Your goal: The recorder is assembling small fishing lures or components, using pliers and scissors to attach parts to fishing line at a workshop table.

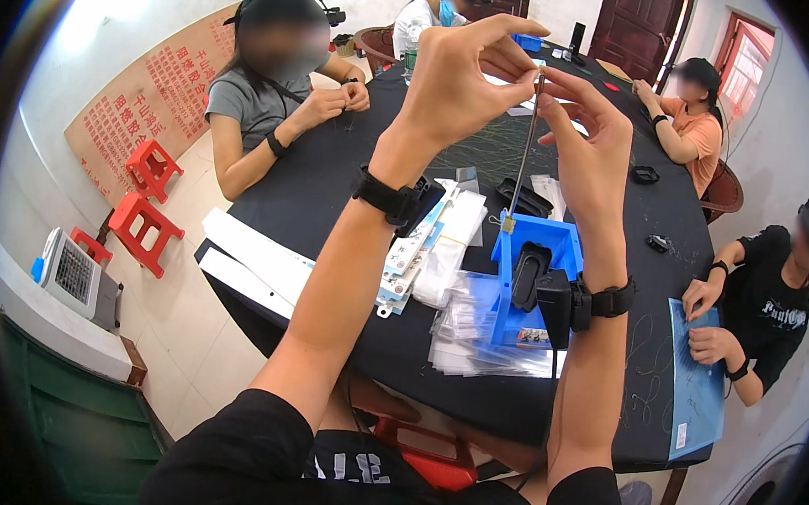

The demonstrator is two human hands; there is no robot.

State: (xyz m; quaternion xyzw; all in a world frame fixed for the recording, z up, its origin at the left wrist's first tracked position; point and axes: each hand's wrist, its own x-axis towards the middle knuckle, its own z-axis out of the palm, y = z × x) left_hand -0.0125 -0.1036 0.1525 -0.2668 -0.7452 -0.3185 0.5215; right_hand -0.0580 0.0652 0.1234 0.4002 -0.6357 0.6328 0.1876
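Note:
Both my hands are raised at the top of a thin metal rod (525, 158), which stands slightly tilted above a blue plastic box (572, 241). A brass-coloured clip (507, 223) sits at the rod's foot on the box's rim. Thumb and forefinger of my left hand (459, 82) are pinched together just left of the rod's tip. Opposite it, my right hand (593, 139) has its thumb and fingers closed in at the tip. Whatever lies between the fingertips is too small to make out. Inside the box is a black oval tray (529, 275).
Transparent plastic sleeves (464, 333) and printed cards (409, 257) lie beside the box on the black-covered table (354, 168). White strips (257, 268) are at its left edge. People sit around it, one by a blue mat (697, 396). Red stools (145, 230) stand on the floor.

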